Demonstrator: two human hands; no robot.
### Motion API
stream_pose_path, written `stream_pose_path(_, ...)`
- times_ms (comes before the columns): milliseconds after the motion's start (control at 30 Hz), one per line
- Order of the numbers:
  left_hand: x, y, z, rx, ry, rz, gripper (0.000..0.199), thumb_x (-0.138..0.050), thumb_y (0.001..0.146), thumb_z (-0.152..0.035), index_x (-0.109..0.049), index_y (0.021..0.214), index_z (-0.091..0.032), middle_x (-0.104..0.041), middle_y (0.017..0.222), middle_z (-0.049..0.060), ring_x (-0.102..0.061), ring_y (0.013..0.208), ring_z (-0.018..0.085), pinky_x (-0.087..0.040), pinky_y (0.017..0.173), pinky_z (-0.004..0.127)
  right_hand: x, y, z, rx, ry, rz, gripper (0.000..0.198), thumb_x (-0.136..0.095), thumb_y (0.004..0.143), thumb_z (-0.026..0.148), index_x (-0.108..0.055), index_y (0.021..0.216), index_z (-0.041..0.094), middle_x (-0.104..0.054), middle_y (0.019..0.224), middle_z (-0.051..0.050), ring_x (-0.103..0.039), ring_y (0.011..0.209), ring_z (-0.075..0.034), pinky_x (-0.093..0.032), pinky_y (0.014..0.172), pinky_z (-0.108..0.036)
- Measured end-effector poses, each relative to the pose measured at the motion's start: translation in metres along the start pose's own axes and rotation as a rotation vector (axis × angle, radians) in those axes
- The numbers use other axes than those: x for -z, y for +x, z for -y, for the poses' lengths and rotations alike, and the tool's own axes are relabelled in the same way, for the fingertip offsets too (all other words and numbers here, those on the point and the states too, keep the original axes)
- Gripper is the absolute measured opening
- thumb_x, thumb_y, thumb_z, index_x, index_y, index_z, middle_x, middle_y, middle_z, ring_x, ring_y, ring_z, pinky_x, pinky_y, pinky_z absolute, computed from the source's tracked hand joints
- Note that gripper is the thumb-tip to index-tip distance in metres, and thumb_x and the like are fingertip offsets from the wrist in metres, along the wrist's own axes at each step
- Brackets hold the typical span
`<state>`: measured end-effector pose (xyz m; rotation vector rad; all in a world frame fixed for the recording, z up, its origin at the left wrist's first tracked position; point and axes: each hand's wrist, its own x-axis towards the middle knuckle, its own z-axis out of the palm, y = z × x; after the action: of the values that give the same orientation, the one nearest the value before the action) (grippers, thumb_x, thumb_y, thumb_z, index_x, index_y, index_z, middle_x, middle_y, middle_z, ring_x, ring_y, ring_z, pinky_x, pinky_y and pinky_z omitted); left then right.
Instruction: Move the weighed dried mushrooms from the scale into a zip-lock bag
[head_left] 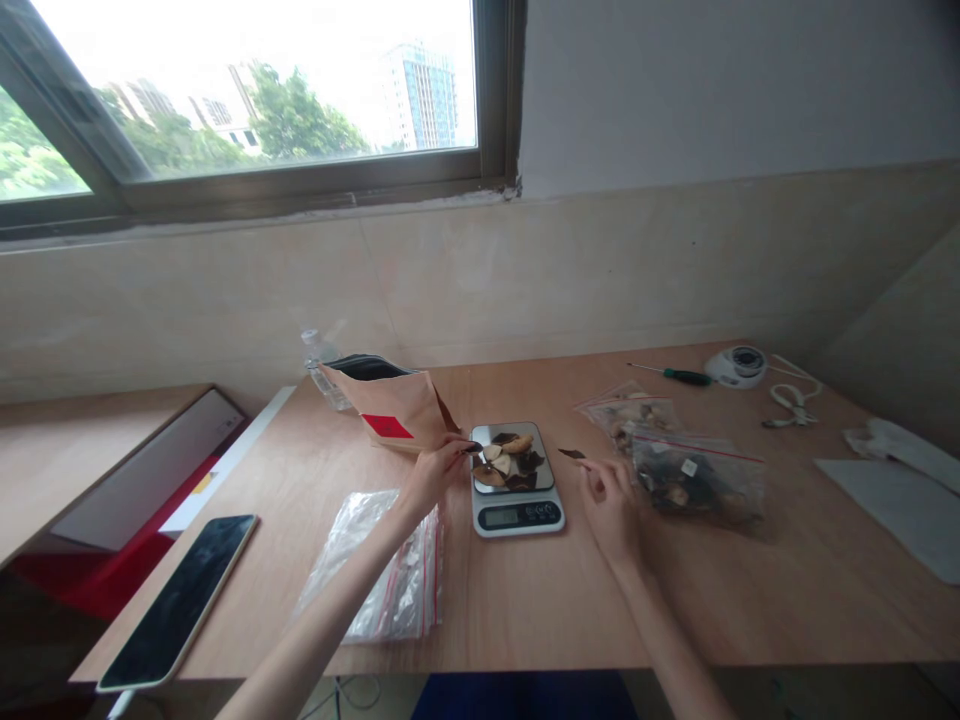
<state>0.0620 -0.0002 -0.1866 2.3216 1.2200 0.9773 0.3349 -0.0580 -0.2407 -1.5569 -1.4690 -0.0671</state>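
Observation:
A small digital kitchen scale [517, 513] stands in the middle of the wooden table, its steel platform piled with dried brown and dark pieces [510, 459]. My left hand [435, 470] pinches a dark piece at the platform's left edge. A brown paper pouch with a red label [394, 410] lies open just behind that hand. My right hand [611, 500] hovers to the right of the scale and holds a small dark piece [572, 454] between its fingertips. Filled zip bags [694, 480] lie beside it on the right.
A stack of empty zip bags [375, 565] lies at front left, a phone [180, 598] at the table's left edge. A plastic bottle [322, 365] stands behind the pouch. A screwdriver [675, 375], a round white device [739, 365], a cable [791, 402] and white sheets [900, 500] occupy the right.

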Motion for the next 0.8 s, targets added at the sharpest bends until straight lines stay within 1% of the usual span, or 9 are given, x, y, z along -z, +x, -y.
stream_pose_path(100, -0.006, 0.003, 0.008, -0.002, 0.006, -0.027, 0.026, -0.046, 0.088, -0.017, -0.065, 0.105, -0.020, -0.063, 0.107, 0.008, -0.061, 0.099, 0.019, -0.050, 0.087, 0.033, -0.003, 0.001, -0.009, -0.053, -0.052, -0.059, 0.028, -0.043, 0.090, 0.036, -0.065, 0.091, 0.018, -0.056, 0.088, -0.009, -0.058, 0.079, -0.022, -0.048, 0.072, -0.036)
stream_pose_path(267, -0.018, 0.007, 0.021, -0.016, 0.007, -0.045, 0.030, -0.043, 0.088, -0.015, -0.063, 0.110, -0.020, -0.060, 0.111, 0.009, -0.060, 0.103, 0.019, -0.049, 0.090, 0.035, -0.007, 0.000, -0.015, -0.046, -0.067, -0.060, 0.030, -0.042, 0.089, 0.037, -0.066, 0.088, 0.020, -0.055, 0.087, -0.009, -0.058, 0.083, -0.023, -0.047, 0.076, -0.037)
stream_pose_path(400, -0.027, 0.014, 0.027, -0.033, 0.001, -0.030, 0.030, -0.043, 0.089, -0.016, -0.063, 0.111, -0.020, -0.059, 0.112, 0.010, -0.060, 0.100, 0.019, -0.050, 0.088, 0.034, -0.008, 0.000, -0.017, -0.034, -0.065, -0.059, 0.030, -0.043, 0.089, 0.037, -0.066, 0.085, 0.019, -0.055, 0.085, -0.009, -0.057, 0.081, -0.023, -0.046, 0.075, -0.037)
stream_pose_path(500, -0.032, 0.019, 0.028, -0.046, 0.001, -0.004, 0.032, -0.043, 0.086, -0.011, -0.064, 0.109, -0.019, -0.058, 0.113, 0.010, -0.060, 0.099, 0.018, -0.050, 0.088, 0.033, -0.009, 0.001, -0.018, -0.030, -0.079, -0.048, 0.029, -0.043, 0.088, 0.036, -0.066, 0.084, 0.018, -0.056, 0.085, -0.010, -0.057, 0.081, -0.024, -0.046, 0.074, -0.037)
stream_pose_path(633, -0.038, 0.022, 0.028, -0.057, 0.007, 0.008, 0.042, -0.040, 0.079, -0.001, -0.065, 0.108, -0.018, -0.056, 0.113, 0.011, -0.058, 0.102, 0.018, -0.047, 0.093, 0.036, -0.010, 0.000, -0.019, -0.031, -0.116, -0.023, 0.030, -0.042, 0.087, 0.034, -0.067, 0.082, 0.018, -0.055, 0.084, -0.010, -0.057, 0.079, -0.024, -0.045, 0.072, -0.037)
stream_pose_path(800, -0.041, 0.022, 0.024, -0.063, 0.027, 0.040, 0.049, -0.042, 0.074, 0.001, -0.062, 0.115, -0.018, -0.054, 0.113, 0.012, -0.054, 0.107, 0.021, -0.045, 0.095, 0.041, -0.011, -0.001, -0.018, -0.024, -0.145, 0.002, 0.028, -0.042, 0.087, 0.032, -0.066, 0.082, 0.019, -0.055, 0.085, -0.009, -0.055, 0.082, -0.024, -0.043, 0.075, -0.038)
